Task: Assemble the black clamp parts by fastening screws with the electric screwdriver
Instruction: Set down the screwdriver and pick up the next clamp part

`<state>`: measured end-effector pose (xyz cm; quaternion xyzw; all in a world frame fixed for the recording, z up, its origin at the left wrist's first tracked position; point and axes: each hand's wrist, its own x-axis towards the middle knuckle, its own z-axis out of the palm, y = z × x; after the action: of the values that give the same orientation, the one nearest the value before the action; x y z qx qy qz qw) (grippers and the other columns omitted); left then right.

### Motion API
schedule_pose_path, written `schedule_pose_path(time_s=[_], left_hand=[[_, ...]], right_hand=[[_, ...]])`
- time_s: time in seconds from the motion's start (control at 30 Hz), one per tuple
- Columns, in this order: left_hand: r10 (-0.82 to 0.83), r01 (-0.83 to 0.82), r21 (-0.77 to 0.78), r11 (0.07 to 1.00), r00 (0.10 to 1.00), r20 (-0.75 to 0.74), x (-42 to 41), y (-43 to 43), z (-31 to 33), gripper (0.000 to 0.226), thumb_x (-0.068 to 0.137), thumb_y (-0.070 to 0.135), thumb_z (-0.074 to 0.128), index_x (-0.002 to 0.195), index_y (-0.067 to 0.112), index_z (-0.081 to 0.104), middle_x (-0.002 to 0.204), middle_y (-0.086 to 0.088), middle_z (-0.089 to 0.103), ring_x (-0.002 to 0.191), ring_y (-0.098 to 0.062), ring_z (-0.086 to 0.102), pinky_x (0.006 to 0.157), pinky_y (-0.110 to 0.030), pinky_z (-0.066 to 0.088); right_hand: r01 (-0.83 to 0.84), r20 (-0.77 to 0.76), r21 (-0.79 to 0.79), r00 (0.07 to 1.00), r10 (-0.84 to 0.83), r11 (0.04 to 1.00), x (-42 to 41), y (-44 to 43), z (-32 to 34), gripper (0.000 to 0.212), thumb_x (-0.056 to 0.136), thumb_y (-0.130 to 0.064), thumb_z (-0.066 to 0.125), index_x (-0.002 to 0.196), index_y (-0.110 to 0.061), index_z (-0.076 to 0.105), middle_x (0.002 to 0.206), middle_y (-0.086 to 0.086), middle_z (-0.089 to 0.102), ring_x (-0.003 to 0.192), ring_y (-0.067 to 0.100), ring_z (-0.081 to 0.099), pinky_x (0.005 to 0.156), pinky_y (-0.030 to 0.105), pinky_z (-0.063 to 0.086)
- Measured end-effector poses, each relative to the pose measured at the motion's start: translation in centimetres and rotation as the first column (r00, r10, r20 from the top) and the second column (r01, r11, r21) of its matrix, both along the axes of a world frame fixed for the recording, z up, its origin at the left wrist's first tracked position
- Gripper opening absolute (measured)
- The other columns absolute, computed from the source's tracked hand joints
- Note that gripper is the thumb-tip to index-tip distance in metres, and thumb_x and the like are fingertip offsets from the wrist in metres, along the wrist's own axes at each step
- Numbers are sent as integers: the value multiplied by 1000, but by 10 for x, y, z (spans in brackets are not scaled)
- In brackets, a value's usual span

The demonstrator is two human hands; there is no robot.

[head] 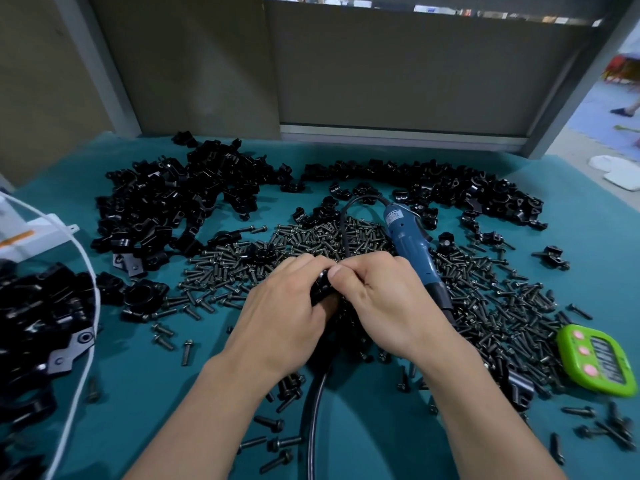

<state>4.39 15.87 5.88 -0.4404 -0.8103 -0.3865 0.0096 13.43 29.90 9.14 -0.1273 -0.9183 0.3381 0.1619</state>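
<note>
My left hand (284,306) and my right hand (377,299) meet at the table's middle, over a heap of dark screws (304,244). Both grip one black clamp part (320,285), which shows only between the fingers. My right thumb and fingers pinch at its top; whether a screw is between them is hidden. The blue electric screwdriver (412,247) lies on the screws just right of my right hand, tip toward me, untouched. Its black cable (311,410) runs under my wrists.
Heaps of loose black clamp parts lie at the back left (173,202) and back right (450,188). A white bin (86,341) of black clamps stands at the left edge. A green timer (595,362) sits at the right on the teal mat (346,445).
</note>
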Motion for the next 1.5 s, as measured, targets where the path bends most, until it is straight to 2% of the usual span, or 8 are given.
schedule_pose_path(time_s=[0.13, 0.37, 0.53, 0.73, 0.9, 1.07, 1.23, 1.5], left_hand=[[17, -17, 0, 1000, 1000, -13, -4, 1, 0, 5, 100, 43, 54, 102, 41, 58, 96, 22, 57, 98, -2, 54, 78, -35, 52], [-10, 10, -24, 1000, 1000, -19, -2, 1, -3, 25, 96, 31, 59, 113, 49, 55, 106, 28, 56, 104, 3, 52, 83, -23, 48], [15, -16, -35, 999, 1000, -11, -8, 5, -4, 3, 99, 45, 56, 98, 43, 55, 96, 24, 55, 97, 1, 53, 71, -22, 43], [8, -11, -63, 998, 998, -56, -6, 5, -6, 31, 95, 21, 63, 113, 45, 56, 105, 26, 56, 105, 4, 48, 82, -17, 43], [19, -24, -57, 998, 996, -86, -5, 7, -5, 13, 98, 29, 60, 97, 39, 52, 92, 22, 51, 95, 1, 48, 71, -22, 42], [3, -5, -41, 999, 998, -55, -6, 8, -6, 8, 100, 33, 57, 102, 41, 54, 94, 21, 54, 96, 0, 47, 72, -22, 43], [21, -22, -21, 1000, 997, -68, -9, 6, -3, 6, 100, 35, 58, 100, 39, 55, 93, 21, 54, 94, 0, 49, 74, -29, 49], [12, -12, -5, 1000, 999, -41, -9, 6, -3, 17, 98, 28, 58, 108, 42, 59, 98, 23, 56, 98, 0, 50, 78, -23, 46]], right_hand=[[-93, -13, -49, 996, 92, 994, 5, 5, 4, 18, 97, -30, 62, 79, -27, 59, 63, -2, 56, 56, 6, 44, 53, 29, 39], [-55, 21, -81, 998, 57, 995, -1, 4, -2, 37, 93, -31, 53, 63, -12, 40, 53, -1, 36, 50, 11, 33, 50, 35, 30], [-57, -50, -96, 997, 53, 994, 3, 6, -2, 13, 95, -27, 62, 82, -26, 60, 65, 1, 62, 61, 20, 56, 59, 36, 48], [32, -17, -21, 999, -33, 999, -5, 2, -10, 43, 100, -36, 52, 62, -16, 49, 52, -4, 47, 52, 12, 46, 49, 27, 35], [-33, -28, -83, 999, 31, 996, 1, 6, -3, 22, 100, -33, 58, 79, -28, 57, 62, -3, 60, 55, 10, 49, 56, 32, 44], [207, 12, 3, 978, -208, 978, -12, -9, -9, 51, 104, -46, 50, 59, -21, 52, 52, -6, 54, 56, 14, 53, 57, 35, 43], [1, -21, -109, 1000, -4, 994, -1, 1, -1, 23, 102, -33, 56, 78, -32, 57, 63, -5, 63, 55, 11, 52, 55, 36, 46], [66, -42, -69, 997, -69, 995, -4, -3, -5, 39, 102, -46, 51, 69, -26, 56, 59, -4, 61, 55, 13, 55, 53, 31, 45]])
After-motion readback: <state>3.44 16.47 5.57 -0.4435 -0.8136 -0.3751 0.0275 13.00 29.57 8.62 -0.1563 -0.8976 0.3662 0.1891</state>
